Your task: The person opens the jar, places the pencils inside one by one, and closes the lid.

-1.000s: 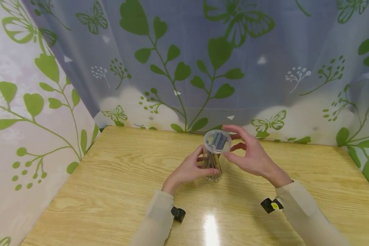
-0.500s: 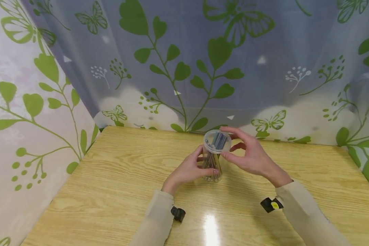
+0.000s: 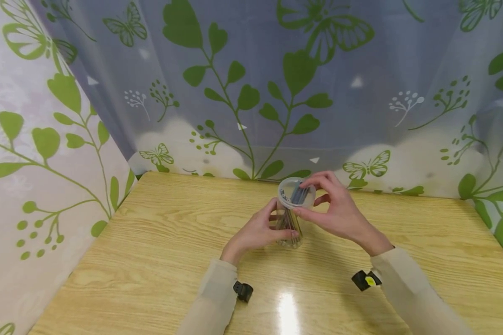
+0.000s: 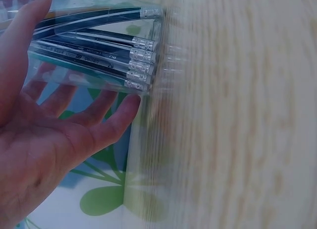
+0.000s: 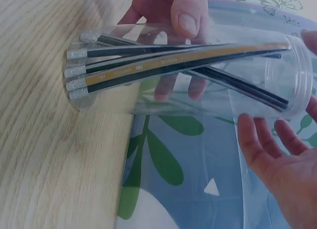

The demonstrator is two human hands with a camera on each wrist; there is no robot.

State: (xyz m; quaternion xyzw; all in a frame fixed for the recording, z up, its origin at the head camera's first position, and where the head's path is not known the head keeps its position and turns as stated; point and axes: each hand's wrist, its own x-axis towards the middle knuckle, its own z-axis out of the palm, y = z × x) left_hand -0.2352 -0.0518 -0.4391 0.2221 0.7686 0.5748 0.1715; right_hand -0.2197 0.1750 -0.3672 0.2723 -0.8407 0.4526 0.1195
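Note:
A clear plastic jar (image 3: 282,214) stands upright on the wooden table, holding several dark pencils (image 5: 133,70) and a yellow one. Their silver-ferruled eraser ends (image 4: 142,55) point down at the jar's base. My left hand (image 3: 253,229) grips the jar's side, thumb in front and fingers behind. At the top, my right hand (image 3: 338,214) holds the clear lid (image 3: 288,204), its thumb at the near rim and index finger bent over the top. In the right wrist view, the right fingers (image 5: 252,135) curve beside the lidded end; the view's edge cuts off part of that hand.
The light wooden table (image 3: 172,223) reaches back to a blue-grey curtain (image 3: 251,83) printed with green leaves and butterflies. A pale patterned curtain (image 3: 46,186) hangs along the left side. Black straps with small devices (image 3: 244,291) sit at both wrists.
My right hand has shifted slightly left around the lid, its thumb further along the near rim and its index finger bent further over the top. The left hand and jar stay put.

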